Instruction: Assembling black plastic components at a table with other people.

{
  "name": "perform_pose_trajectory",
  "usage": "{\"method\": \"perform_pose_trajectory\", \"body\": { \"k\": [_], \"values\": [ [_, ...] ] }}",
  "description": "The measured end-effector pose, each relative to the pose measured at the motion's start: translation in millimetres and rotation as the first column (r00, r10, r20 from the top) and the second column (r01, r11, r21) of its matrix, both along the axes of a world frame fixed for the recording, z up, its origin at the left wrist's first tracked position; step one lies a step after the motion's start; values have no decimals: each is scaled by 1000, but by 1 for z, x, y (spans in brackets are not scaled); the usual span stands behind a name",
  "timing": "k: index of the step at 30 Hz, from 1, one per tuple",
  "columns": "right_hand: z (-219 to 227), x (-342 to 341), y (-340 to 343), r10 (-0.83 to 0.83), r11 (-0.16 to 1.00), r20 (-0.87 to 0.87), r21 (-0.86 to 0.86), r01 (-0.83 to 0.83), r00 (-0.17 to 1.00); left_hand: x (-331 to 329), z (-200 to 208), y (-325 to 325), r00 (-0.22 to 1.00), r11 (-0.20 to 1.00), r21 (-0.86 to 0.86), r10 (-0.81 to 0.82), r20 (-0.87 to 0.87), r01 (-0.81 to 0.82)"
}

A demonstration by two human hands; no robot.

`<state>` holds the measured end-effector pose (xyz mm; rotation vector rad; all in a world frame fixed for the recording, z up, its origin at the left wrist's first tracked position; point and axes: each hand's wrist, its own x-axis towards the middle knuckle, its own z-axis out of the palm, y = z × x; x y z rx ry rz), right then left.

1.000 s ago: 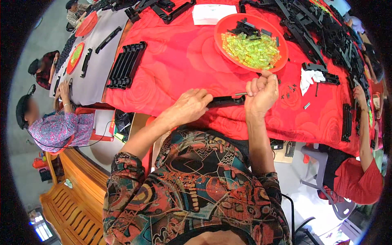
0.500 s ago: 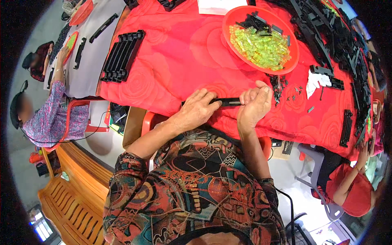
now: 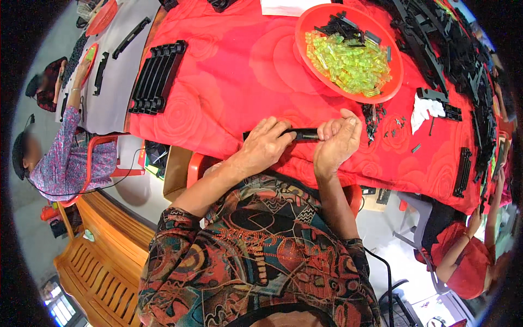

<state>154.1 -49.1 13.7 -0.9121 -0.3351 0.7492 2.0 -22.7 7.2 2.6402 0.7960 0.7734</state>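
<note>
Between my hands, at the near edge of the red-clothed table, lies a long black plastic strip-shaped part (image 3: 306, 134). My left hand (image 3: 263, 144) is closed over its left portion, with the back of the hand upward and the thumb along the part. At the other end, my right hand (image 3: 339, 141) has its fingers curled around it, thumb side up; whatever lies inside those fingers is hidden. A red plastic basin (image 3: 396, 65) beyond my right hand holds clear yellow-green pieces (image 3: 348, 65) and some black plastic parts (image 3: 340, 26).
Several long black parts (image 3: 158, 78) lie side by side at the left of the red cloth (image 3: 229, 71). A heap of black parts (image 3: 436, 49) covers the right side, near a white glove (image 3: 426, 111). Small black bits (image 3: 376, 117) lie scattered. Other people sit left and right.
My view has shifted slightly, while both hands keep about the same hold on the black part. The person at the right has moved an arm.
</note>
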Motion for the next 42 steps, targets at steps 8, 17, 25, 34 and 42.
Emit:
{"method": "perform_pose_trajectory", "body": {
  "k": [8,17,25,34,42],
  "values": [
    [0,0,4,5,1000,14,-25,-5,1000,1,-2,-1,1000,1000,-12,-4,-7,4],
    [-3,4,3,32,999,-3,-7,-33,999,3,-2,0,1000,1000,-28,-7,13,7],
    [-1,3,4,31,998,-59,-50,-34,998,7,2,1,1000,999,-39,-3,14,4],
    [-3,3,5,36,999,-83,-34,-39,996,9,2,2,1000,1000,-25,-8,9,8],
    [-4,4,4,75,996,-92,-43,-79,993,10,-1,3,1000,1000,-23,-17,-14,16]
  ]
}}
